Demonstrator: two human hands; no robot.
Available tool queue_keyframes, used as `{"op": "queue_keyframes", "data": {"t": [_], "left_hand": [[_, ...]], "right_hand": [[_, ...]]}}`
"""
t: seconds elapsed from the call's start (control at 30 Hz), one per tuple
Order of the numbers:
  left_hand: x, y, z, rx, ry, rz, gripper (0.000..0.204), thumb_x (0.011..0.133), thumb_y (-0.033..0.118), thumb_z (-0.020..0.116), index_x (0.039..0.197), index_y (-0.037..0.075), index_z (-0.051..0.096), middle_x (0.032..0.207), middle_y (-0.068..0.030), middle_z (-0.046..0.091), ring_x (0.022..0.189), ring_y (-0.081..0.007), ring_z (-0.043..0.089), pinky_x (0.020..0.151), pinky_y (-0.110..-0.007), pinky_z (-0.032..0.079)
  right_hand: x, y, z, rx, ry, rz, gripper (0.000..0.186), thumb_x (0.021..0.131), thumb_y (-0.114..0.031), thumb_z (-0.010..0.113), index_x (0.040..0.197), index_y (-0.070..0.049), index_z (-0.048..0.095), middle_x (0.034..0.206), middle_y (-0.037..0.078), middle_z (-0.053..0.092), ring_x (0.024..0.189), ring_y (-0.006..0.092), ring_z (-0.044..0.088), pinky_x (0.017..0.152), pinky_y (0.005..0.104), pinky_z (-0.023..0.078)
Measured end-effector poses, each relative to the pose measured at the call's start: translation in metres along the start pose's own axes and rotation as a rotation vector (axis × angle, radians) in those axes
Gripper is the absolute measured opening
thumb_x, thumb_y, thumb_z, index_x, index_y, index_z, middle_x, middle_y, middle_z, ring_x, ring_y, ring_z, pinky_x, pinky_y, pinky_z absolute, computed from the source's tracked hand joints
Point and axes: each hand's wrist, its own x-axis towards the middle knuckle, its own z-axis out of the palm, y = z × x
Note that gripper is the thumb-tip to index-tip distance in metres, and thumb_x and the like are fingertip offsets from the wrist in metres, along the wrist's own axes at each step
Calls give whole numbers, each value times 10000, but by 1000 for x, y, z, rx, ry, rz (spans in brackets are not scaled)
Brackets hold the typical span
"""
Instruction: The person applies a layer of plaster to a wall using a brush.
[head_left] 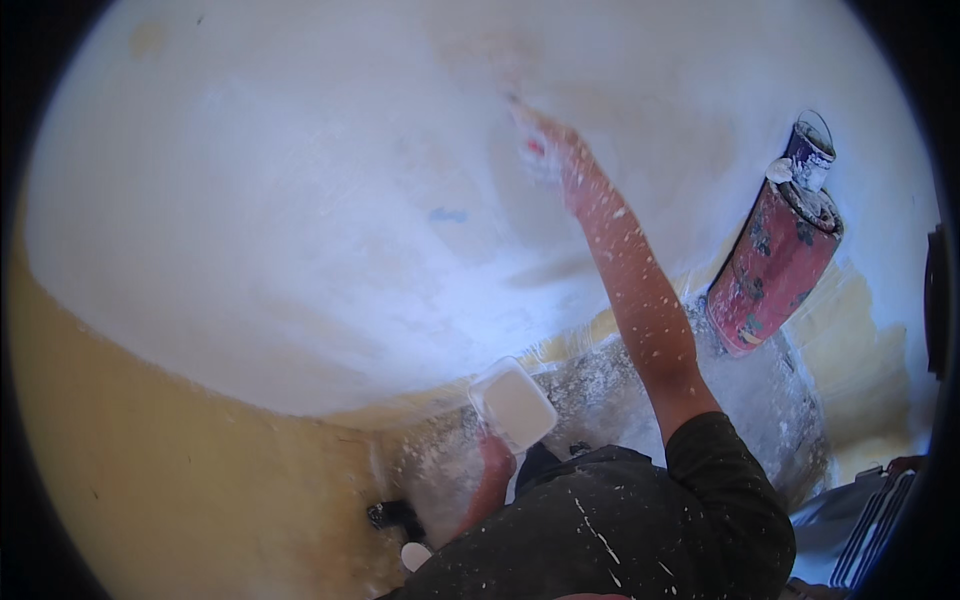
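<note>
My left hand point(493, 455), low in the picture, is closed on the edge of a white square tub point(508, 375) that holds an off-white, paint-like filling. Stretched out far ahead, my right hand point(558, 150) is up at the wall point(330, 200), which bears a patchy white coat. Motion smears its fingers, which look closed around something with white and red on it; the kind cannot be made out. White specks cover my right forearm and dark shirt.
A scuffed red drum point(775, 260) stands at the right with a dark paint can point(808, 155) on top. White splashes mark the grey floor point(600, 400). Bare yellowish wall point(190, 460) runs along the lower left. Grey folded objects point(860, 520) are at the lower right.
</note>
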Motion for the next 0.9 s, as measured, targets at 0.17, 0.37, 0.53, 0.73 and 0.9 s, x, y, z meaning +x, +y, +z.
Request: {"op": "queue_keyframes", "data": {"t": [0.17, 0.37, 0.53, 0.73, 0.9], "left_hand": [[-1, 2, 10, -21, 5, -61, 380, 935, 231, 315, 1297, 116, 316, 1240, -75, 429, 1121, -229, 435, 948, -384, 368], [-13, 22, 31, 1190, -122, -11, 434, 886, 128, 276, 1317, 79, 295, 1312, -126, 365, 1243, -258, 278, 1059, -391, 158], [4, 13, 15, 2241, -420, 151, 460, 863, 81, 268, 1321, 38, 292, 1342, -162, 327, 1279, -267, 217, 1089, -385, 84], [41, -36, -32, 1010, -65, 322, 420, 919, 129, 289, 1313, -15, 288, 1310, -167, 362, 1212, -259, 335, 1038, -336, 232], [40, -35, -13, 355, 3, 122, 441, 947, 221, 310, 1314, -22, 290, 1275, -153, 397, 1160, -228, 390, 992, -306, 289]], "right_hand": [[-74, 190, -84, -361, 22, -106, 570, 842, -409, 509, 1314, -118, 379, 1268, 79, 434, 1172, 165, 388, 918, 370, 357], [-177, 317, -147, 336, 131, 920, 380, 827, -338, 551, 1126, -106, 518, 982, 67, 527, 938, 134, 494, 680, 317, 449], [-112, 222, -93, -14, 158, 465, 398, 827, -342, 551, 1149, -110, 513, 964, 49, 519, 941, 139, 491, 697, 318, 447], [-80, 7, 41, 34, 263, 39, 421, 827, -347, 551, 1177, -116, 508, 943, 28, 510, 945, 145, 487, 718, 320, 444], [-50, -63, 77, 44, -13, 35, 482, 837, -406, 527, 1224, -125, 467, 939, 20, 469, 930, 152, 425, 752, 330, 378]]}}
